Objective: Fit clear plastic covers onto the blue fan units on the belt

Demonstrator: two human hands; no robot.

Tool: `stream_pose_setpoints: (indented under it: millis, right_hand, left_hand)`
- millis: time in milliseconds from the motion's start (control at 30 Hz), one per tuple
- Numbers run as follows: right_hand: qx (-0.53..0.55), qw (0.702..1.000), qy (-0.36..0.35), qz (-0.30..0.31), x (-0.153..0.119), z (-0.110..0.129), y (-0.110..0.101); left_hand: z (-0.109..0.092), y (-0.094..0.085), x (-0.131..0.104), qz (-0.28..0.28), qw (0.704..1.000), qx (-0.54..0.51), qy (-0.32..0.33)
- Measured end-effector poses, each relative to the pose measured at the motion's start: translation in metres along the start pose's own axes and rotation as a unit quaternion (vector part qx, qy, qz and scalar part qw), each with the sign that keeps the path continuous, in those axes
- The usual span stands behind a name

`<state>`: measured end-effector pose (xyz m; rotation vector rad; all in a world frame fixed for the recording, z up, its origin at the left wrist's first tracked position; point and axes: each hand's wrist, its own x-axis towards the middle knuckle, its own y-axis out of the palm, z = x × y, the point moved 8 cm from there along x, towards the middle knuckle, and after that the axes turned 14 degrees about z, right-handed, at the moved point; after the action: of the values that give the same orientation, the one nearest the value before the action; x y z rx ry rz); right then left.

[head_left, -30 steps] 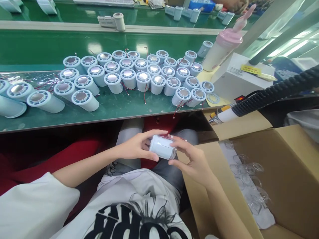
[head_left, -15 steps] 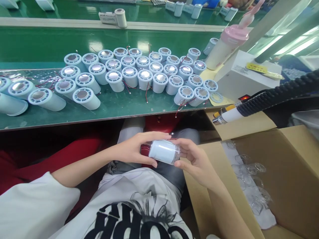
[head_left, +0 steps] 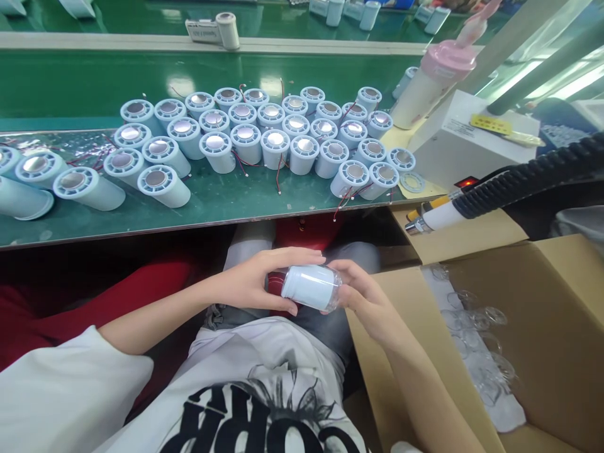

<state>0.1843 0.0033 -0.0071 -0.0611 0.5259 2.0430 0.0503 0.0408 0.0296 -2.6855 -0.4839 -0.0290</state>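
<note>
Above my lap, a light-blue cylinder (head_left: 310, 286) with a clear plastic cover around it lies on its side between my two hands. My left hand (head_left: 262, 280) curves around its left end, thumb below and fingers above. My right hand (head_left: 362, 290) grips the clear plastic at the right end between thumb and fingers. Many similar blue cylinders (head_left: 276, 148) with round metallic tops and thin red and black wires stand on the green table (head_left: 226, 204) in front of me.
An open cardboard box (head_left: 533, 327) at the right holds clear plastic pieces (head_left: 479, 355). Above it juts a black ribbed hose (head_left: 528, 173) with a metal tip. A white box (head_left: 465, 135) and a pink-lidded bottle (head_left: 436, 78) stand at the table's right. A boxed item (head_left: 207, 31) lies farther back.
My right hand's fingers have shifted on the plastic-covered end, with the thumb now higher. The cylinder is tilted slightly differently. My left hand has hardly moved.
</note>
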Motion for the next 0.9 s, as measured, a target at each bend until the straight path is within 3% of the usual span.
stream_pose_setpoints:
  millis: [500,767,900]
  right_hand:
    - [0.096,0.992,0.082,-0.021,0.007,-0.025,0.003]
    - [0.164,0.972,0.158,0.061,0.007,-0.038,0.017]
    - [0.187,0.964,0.158,0.108,0.009,-0.037,0.020]
  left_hand:
    - [0.000,0.000,0.003,0.006,1.000,-0.011,0.009]
    - [0.000,0.000,0.004,0.002,1.000,-0.019,0.018]
    - [-0.003,-0.001,0.004,-0.012,1.000,-0.004,0.020]
